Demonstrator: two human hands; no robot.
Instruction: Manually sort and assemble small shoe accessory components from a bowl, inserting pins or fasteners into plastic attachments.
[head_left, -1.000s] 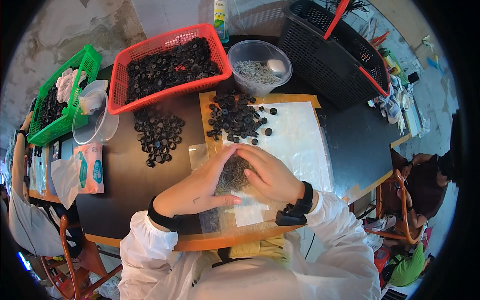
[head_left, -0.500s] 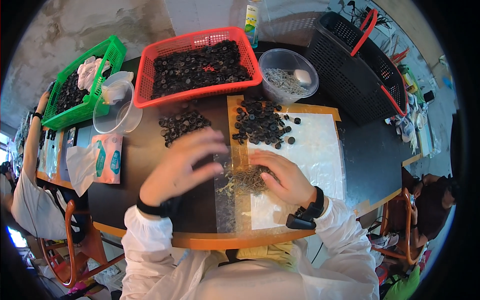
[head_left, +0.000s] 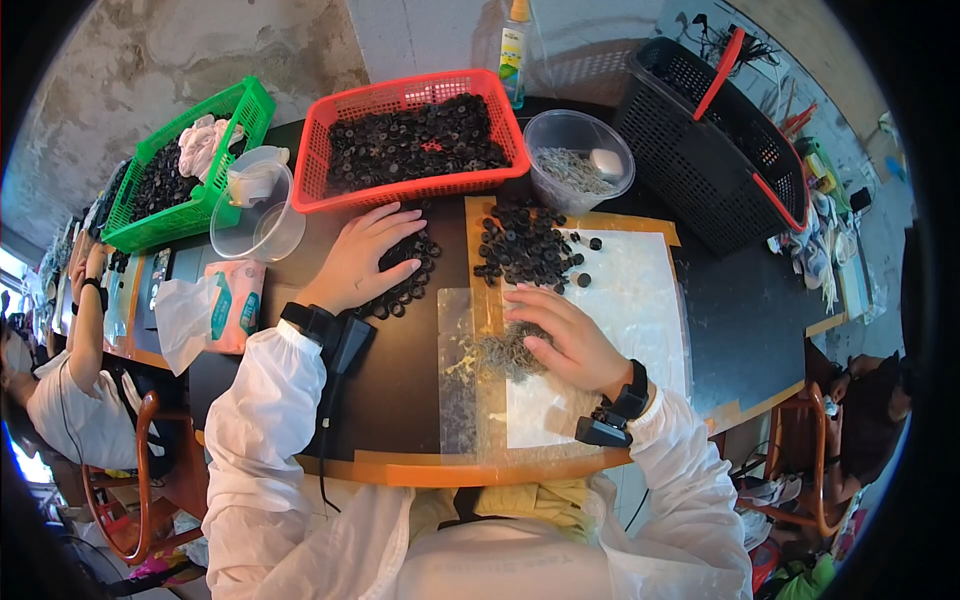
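My left hand lies palm down over a pile of small black rings on the dark table, its fingers spread. My right hand rests against a heap of thin metal pins, fingers stretched out and thumb apart; what is under its palm is hidden. The pins sit on taped clear film at the left edge of a white sheet. Just beyond my right hand is a pile of small black round caps, with a few loose ones to its right.
A red basket full of black parts stands at the back. Beside it are a clear tub of metal pins and a black basket. To the left are a green basket, a clear container and a tissue pack. Other people sit at both sides.
My left hand has moved away and to the left, from above the table onto the black rings. My right hand stays by the pins, shifted slightly right. The view has tilted a little.
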